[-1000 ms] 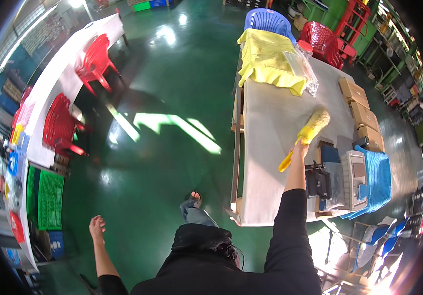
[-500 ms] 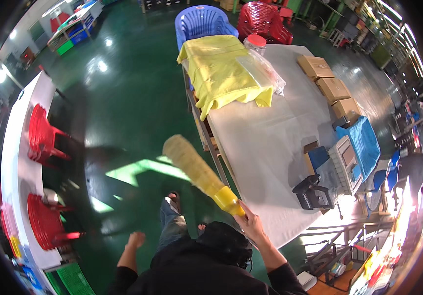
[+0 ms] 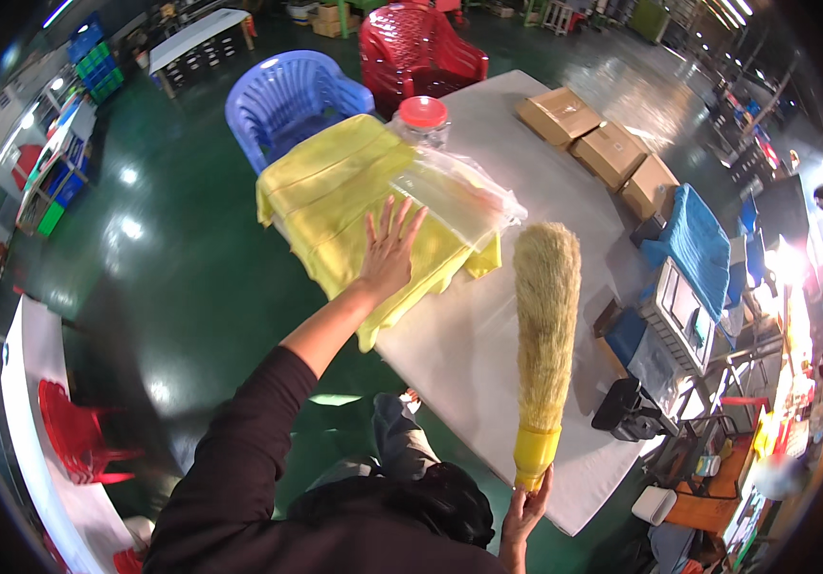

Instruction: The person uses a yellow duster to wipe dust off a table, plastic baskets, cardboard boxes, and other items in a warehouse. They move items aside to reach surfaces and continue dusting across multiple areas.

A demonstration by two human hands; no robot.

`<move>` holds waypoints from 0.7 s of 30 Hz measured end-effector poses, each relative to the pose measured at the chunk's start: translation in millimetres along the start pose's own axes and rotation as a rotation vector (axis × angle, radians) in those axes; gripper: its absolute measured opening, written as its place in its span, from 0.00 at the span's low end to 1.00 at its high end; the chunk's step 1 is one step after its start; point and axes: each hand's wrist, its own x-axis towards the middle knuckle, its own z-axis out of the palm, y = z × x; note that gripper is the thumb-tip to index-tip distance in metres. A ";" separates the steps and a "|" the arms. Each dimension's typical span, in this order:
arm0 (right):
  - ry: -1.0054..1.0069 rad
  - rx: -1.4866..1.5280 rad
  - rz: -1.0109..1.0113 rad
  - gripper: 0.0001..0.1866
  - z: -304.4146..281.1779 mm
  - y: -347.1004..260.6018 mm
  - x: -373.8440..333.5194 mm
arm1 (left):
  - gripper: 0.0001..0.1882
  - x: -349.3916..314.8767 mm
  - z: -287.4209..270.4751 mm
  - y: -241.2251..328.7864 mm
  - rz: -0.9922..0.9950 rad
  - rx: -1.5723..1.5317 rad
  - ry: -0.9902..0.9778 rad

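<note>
Your left hand [image 3: 388, 251] reaches out with its fingers spread wide and flat, palm down on the folded yellow cloth [image 3: 335, 206], just at the near edge of the clear plastic bag [image 3: 459, 196] that lies partly over it. Splayed like that, the hand looks set to press or steady the cloth rather than pinch it. The cloth sits at the far-left corner of the white-covered table [image 3: 488, 335] and drapes over its edge, so a flat palm is the surest way to hold it in place.

Your right hand [image 3: 524, 507] is closed around the yellow plastic collar of a straw hand broom [image 3: 545, 325], low at the frame's bottom. You hold it upright, bristles pointing away from you and above the table's near part, clear of the cloth.

Behind the bag stands a clear jar with a red lid [image 3: 423, 117]. Three cardboard boxes [image 3: 608, 153] line the table's far side, with a blue towel [image 3: 699, 244] and a grey machine [image 3: 679, 311] beside them. A blue plastic chair [image 3: 287, 96] and a red one [image 3: 416, 43] stand beyond the table.
</note>
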 end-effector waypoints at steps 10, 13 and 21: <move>0.202 0.052 0.286 0.34 57.1 -4.1 77.8 | 0.59 184.0 88.5 -9.9 0.391 0.255 -0.193; 0.264 0.044 0.373 0.34 78.8 -15.7 90.4 | 0.58 223.2 96.9 -16.1 0.522 0.147 -0.236; 0.422 0.215 0.558 0.30 137.2 -31.0 111.8 | 0.20 303.1 111.4 -25.4 0.768 -0.070 -0.345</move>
